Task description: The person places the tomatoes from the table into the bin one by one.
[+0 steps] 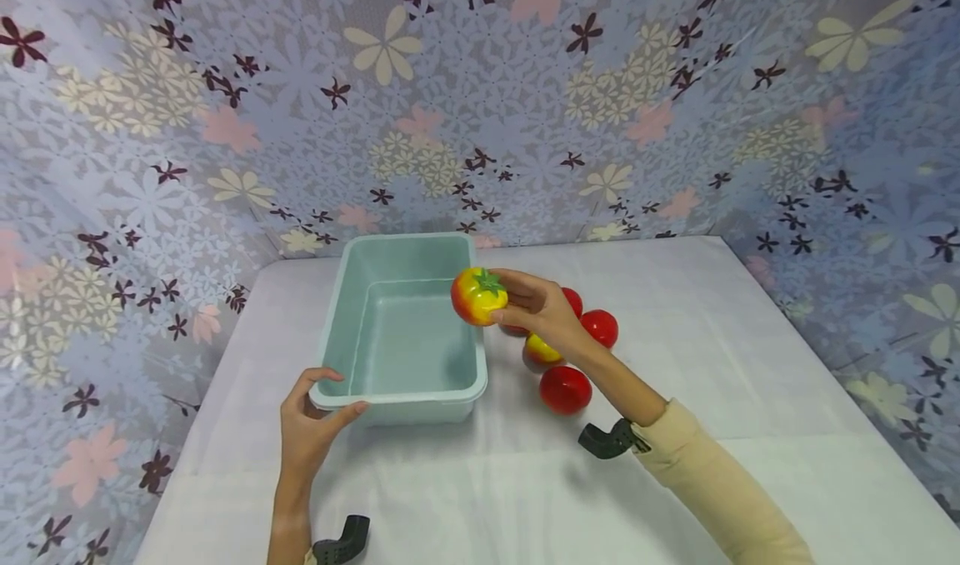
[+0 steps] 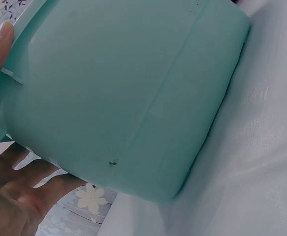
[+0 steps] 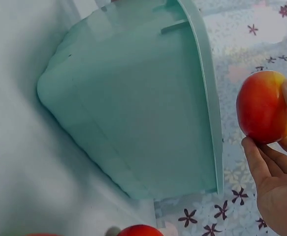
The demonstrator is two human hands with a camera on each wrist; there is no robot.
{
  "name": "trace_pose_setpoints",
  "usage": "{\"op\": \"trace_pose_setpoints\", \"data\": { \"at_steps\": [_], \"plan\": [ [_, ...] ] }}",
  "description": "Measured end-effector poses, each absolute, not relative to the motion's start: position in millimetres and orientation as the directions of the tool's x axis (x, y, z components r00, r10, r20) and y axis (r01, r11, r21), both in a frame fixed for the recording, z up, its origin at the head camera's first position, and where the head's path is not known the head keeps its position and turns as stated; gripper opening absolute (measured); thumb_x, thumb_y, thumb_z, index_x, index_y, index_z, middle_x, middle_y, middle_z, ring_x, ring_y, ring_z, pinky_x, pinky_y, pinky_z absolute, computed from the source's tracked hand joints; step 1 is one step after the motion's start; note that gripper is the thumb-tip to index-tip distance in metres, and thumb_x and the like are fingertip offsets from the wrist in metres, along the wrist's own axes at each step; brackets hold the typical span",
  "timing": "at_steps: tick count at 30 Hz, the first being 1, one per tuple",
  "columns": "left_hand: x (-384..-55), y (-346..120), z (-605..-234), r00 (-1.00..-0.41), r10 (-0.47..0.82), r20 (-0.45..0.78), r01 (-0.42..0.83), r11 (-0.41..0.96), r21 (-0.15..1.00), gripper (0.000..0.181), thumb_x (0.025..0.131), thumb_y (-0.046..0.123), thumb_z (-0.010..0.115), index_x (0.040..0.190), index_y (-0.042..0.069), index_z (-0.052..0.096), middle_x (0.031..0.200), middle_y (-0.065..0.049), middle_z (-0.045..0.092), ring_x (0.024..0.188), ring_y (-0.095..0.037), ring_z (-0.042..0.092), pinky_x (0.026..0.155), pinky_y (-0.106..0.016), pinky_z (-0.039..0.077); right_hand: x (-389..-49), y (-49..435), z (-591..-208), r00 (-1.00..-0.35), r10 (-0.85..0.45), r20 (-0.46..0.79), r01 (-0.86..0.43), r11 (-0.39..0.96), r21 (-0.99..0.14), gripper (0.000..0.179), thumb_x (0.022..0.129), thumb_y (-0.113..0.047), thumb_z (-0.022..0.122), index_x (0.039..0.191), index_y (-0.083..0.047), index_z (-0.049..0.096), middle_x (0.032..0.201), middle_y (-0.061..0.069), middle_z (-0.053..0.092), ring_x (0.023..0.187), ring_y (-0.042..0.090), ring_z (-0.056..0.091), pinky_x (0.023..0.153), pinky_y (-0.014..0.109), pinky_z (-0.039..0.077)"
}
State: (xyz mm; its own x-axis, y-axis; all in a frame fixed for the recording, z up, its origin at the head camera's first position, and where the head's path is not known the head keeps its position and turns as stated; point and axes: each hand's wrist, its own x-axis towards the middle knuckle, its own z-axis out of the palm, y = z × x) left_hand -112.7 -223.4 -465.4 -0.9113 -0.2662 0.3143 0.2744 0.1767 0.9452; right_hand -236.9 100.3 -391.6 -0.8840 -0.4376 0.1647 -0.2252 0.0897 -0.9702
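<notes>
Pinching a red-and-yellow tomato (image 1: 478,297), the person's R hand (image 1: 542,308) is clamped on it, thumb on one side & fingers on the other. Tomato is up off the table (image 1: 750,365), level w/ the bin's R rim as the head cam sees it, green leafy top facing up. R wrist cam shows it past the rim, btwn thumb & fingertips.

L hand (image 1: 307,419) is clamped on the green bin (image 1: 401,398) at its near-L corner: thumb over the near rim, index hooked over the L side. L wrist cam has the thumb at the rim & other fingers spread along the outer wall.

Bin sits upright toward the table's far-L corner, its far end close to the back edge. Bin floor shows bare from above.

More fruit lies on the table just R of the bin, well in from the table's R edge: a red fruit (image 1: 566,390) nearest the front edge, a yellow-and-red fruit (image 1: 543,351) behind it, partly under the R forearm, & another red one (image 1: 600,329) farther R. Others partly hidden by the R hand; can't tell exact no.

Beige sleeve (image 1: 720,486) on R arm, black wrist mount (image 1: 606,440) by its cuff. Floral cloth (image 1: 480,115) hangs behind the table.
</notes>
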Motion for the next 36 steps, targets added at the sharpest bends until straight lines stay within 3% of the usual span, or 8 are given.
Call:
{"op": "trace_pose_setpoints", "data": {
  "at_steps": [3,11,21,23,28,32,35,36],
  "plan": [
    [-112.5,-223.6,-468.0,-0.91,-0.269,0.315,0.276,0.174,0.945,0.046,0.064,-0.019,0.079,0.103,-0.009,0.058,0.106,-0.004,0.058,0.092,-0.018,0.05,0.055,-0.017,0.046,-237.0,93.5,-392.6,-0.867,-0.467,0.174,-0.228,0.062,-0.972,0.056,0.088,-0.018,0.073,0.14,-0.014,0.052,0.14,0.006,0.056,0.125,0.024,0.057,0.097,0.035,0.05],
    [-114.5,-224.0,-467.5,-0.913,-0.251,0.322,0.28,0.186,0.942,0.045,0.064,-0.018,0.079,0.103,-0.008,0.058,0.108,-0.013,0.058,0.1,-0.018,0.052,0.067,-0.016,0.05,-235.5,78.9,-398.6,-0.855,-0.493,0.161,-0.229,0.081,-0.97,0.058,0.087,-0.011,0.073,0.141,-0.01,0.05,0.142,0.01,0.054,0.126,0.027,0.056,0.095,0.034,0.05],
    [-114.6,-224.3,-468.3,-0.907,-0.254,0.334,0.302,0.16,0.94,0.045,0.063,-0.019,0.079,0.101,-0.005,0.059,0.104,-0.007,0.058,0.097,-0.021,0.052,0.066,-0.016,0.051,-233.4,70.5,-403.9,-0.79,-0.549,0.273,-0.414,0.15,-0.898,0.061,0.083,-0.013,0.077,0.139,-0.014,0.053,0.139,0.002,0.057,0.121,0.019,0.059,0.101,0.037,0.047],
    [-114.6,-225.5,-468.6,-0.909,-0.251,0.333,0.3,0.163,0.94,0.045,0.063,-0.019,0.079,0.101,-0.006,0.059,0.106,-0.009,0.058,0.097,-0.019,0.052,0.065,-0.017,0.051,-233.6,68.9,-405.8,-0.786,-0.547,0.288,-0.452,0.19,-0.871,0.06,0.082,-0.015,0.078,0.138,-0.016,0.055,0.137,0.0,0.059,0.106,0.018,0.062,0.09,0.032,0.051],
    [-114.0,-227.3,-470.0,-0.917,-0.242,0.317,0.277,0.187,0.943,0.046,0.063,-0.018,0.08,0.102,-0.008,0.057,0.115,-0.014,0.059,0.104,-0.018,0.054,0.069,-0.017,0.052,-232.6,66.1,-411.6,-0.778,-0.556,0.292,-0.493,0.253,-0.833,0.06,0.081,-0.018,0.08,0.137,-0.017,0.056,0.137,0.0,0.059,0.104,0.017,0.056,0.08,0.035,0.049],
    [-114.2,-228.0,-470.6,-0.922,-0.25,0.296,0.258,0.174,0.95,0.047,0.061,-0.02,0.08,0.101,-0.009,0.057,0.118,-0.016,0.059,0.112,-0.023,0.054,0.08,-0.017,0.052,-233.1,66.6,-414.7,-0.783,-0.547,0.296,-0.498,0.267,-0.825,0.061,0.081,-0.018,0.079,0.137,-0.016,0.056,0.139,0.002,0.058,0.08,0.018,0.055,0.068,0.028,0.046],
    [-114.7,-227.8,-469.9,-0.92,-0.259,0.296,0.261,0.162,0.952,0.048,0.06,-0.021,0.079,0.1,-0.009,0.057,0.115,-0.017,0.059,0.11,-0.024,0.055,0.082,-0.017,0.051,-234.6,70.4,-415.6,-0.791,-0.534,0.299,-0.495,0.27,-0.826,0.059,0.082,-0.018,0.079,0.137,-0.017,0.056,0.14,0.0,0.057,0.085,0.02,0.06,0.076,0.031,0.05],
    [-114.8,-227.4,-469.6,-0.917,-0.261,0.3,0.266,0.158,0.951,0.048,0.06,-0.022,0.079,0.1,-0.01,0.056,0.115,-0.018,0.059,0.109,-0.023,0.055,0.083,-0.017,0.051,-235.3,72.6,-415.9,-0.792,-0.53,0.303,-0.496,0.27,-0.825,0.059,0.082,-0.018,0.079,0.137,-0.017,0.057,0.14,0.0,0.057,0.101,0.02,0.062,0.087,0.035,0.051]
  ]
}}
